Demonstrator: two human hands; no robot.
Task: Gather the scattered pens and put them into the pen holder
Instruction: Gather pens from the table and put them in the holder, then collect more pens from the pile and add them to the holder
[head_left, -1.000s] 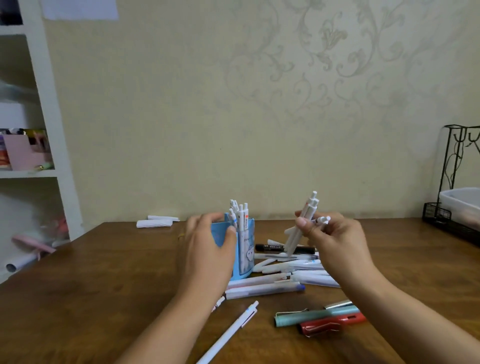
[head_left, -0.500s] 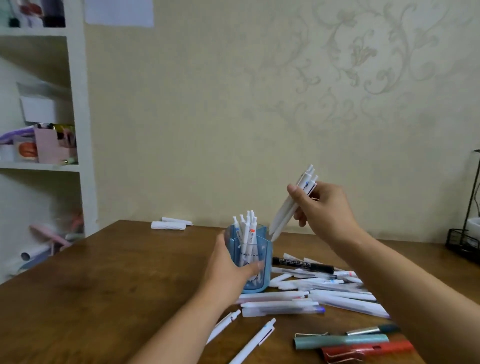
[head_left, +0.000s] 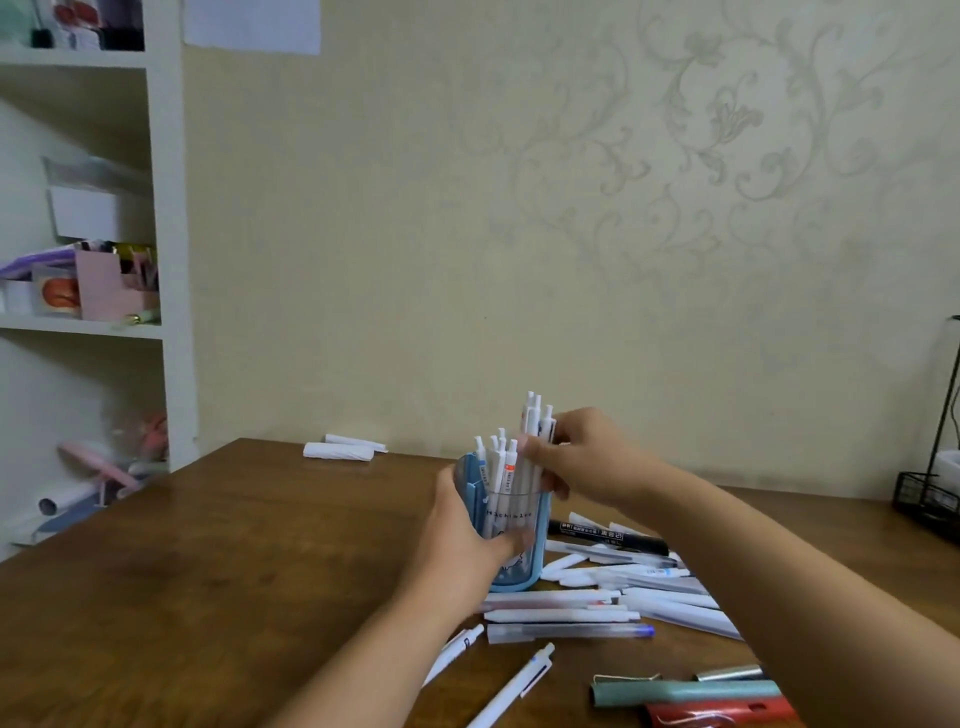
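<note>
A blue pen holder (head_left: 524, 574) stands upright on the wooden table (head_left: 218, 582) with several white pens (head_left: 496, 467) sticking out. My left hand (head_left: 462, 540) is wrapped around its near side. My right hand (head_left: 576, 462) is closed on a bunch of white pens (head_left: 535, 423), held upright with their lower ends inside the holder's right side. Many scattered pens (head_left: 623, 597), mostly white, lie to the right of the holder, with a black marker (head_left: 608, 535) among them. Two white pens (head_left: 514, 686) lie in front, and a teal pen (head_left: 685, 693) and a red pen (head_left: 722, 714) sit at the lower right.
Two white paper rolls (head_left: 340, 449) lie at the table's far edge. A white shelf unit (head_left: 166, 234) with boxes stands at the left. A black wire rack (head_left: 930, 499) sits at the table's right edge. The wall runs close behind the table.
My right hand has carried the bunch of white pens from above right of the holder down into its opening. My left hand has kept its hold on the holder.
</note>
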